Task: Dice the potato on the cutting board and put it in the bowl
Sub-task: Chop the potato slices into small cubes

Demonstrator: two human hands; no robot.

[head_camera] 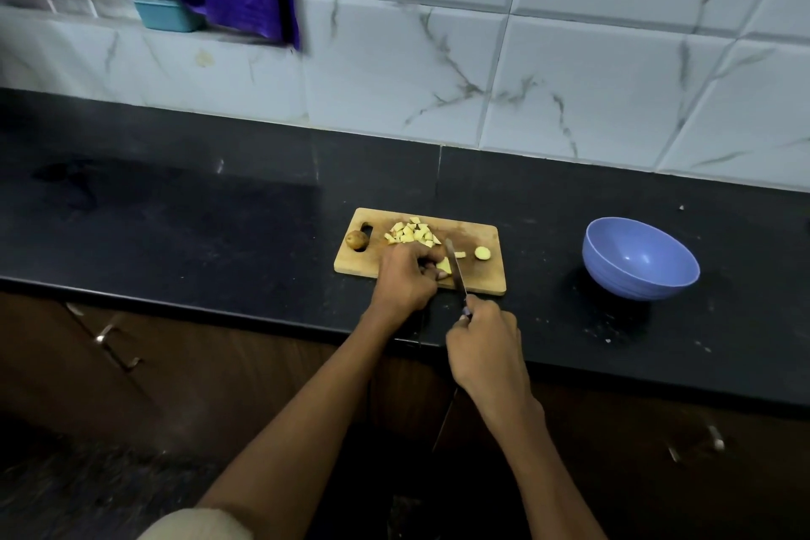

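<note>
Two hands (405,276) (482,346), one knife (456,272), perhaps fifteen dice (412,231), one bowl (640,259).

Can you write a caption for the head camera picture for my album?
Left hand steadies a potato piece while the right hand slices with a knife.

The cutting board (482,276) lies on the counter (219,232), the bowl (640,259) to its right.

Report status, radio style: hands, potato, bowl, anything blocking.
Left hand holds potato piece on cutting board; right hand grips knife. Diced pile on board. Bowl empty. Nothing blocking.
</note>
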